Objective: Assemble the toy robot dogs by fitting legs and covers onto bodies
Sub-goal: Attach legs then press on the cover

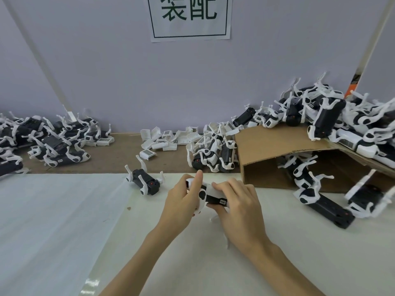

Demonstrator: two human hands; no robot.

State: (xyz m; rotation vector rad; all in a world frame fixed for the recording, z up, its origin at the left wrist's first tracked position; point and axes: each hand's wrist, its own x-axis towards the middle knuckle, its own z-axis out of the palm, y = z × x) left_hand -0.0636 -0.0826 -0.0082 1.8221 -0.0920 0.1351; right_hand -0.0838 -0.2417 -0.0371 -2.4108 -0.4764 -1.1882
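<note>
I see one desk [64, 221] with a white sheet over the near part and a brown strip at the back. One cardboard box [277, 144] lies on its side at right, toy dogs piled on and inside it, too tangled to count. Another heap [42, 142] sits far left, a smaller cluster [213, 154] in the middle, and loose white covers [162, 139] lie scattered by the wall, roughly a dozen. One single dog [145, 181] lies belly-up just left of my hands. My left hand [181, 201] grips the white end of the toy dog [210, 196] held at desk centre, thumb raised; my right hand [237, 204] curls over its black body. The wall sign [189, 16] reads 装配. The body's small label is unreadable.
</note>
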